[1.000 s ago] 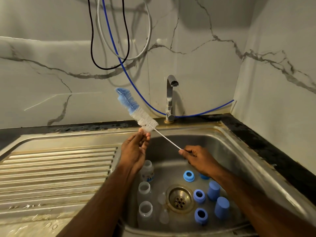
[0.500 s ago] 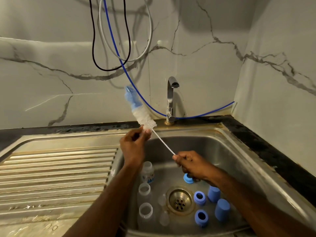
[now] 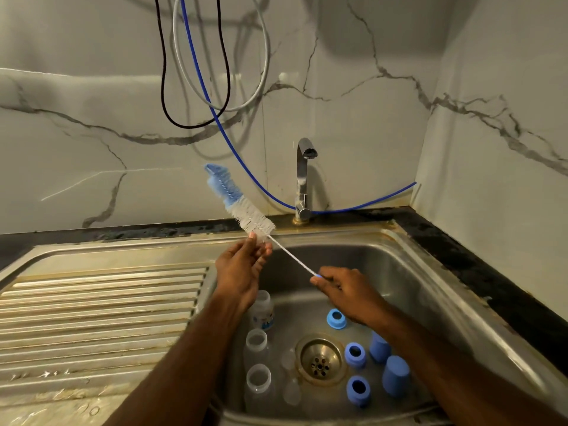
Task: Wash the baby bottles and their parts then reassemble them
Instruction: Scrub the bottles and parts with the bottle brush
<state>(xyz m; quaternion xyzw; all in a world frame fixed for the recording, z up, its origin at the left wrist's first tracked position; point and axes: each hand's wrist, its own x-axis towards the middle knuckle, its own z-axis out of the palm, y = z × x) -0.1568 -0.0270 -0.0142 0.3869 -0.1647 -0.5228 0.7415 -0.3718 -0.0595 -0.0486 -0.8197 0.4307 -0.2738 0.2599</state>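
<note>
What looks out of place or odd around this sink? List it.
Three loose hoses, black, grey and blue, dangle down the marble wall behind the chrome tap. Brownish grime rings the steel sink's rim and the brass drain. Nothing looks spilled or broken.

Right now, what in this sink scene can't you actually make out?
Head view only:
- Brush handle: its end is hidden inside the right hand.
- Uppermost bottle: partly covered by the left hand's wrist; label too small to read.
- Clear teats by the drain: too faint to count.
</note>
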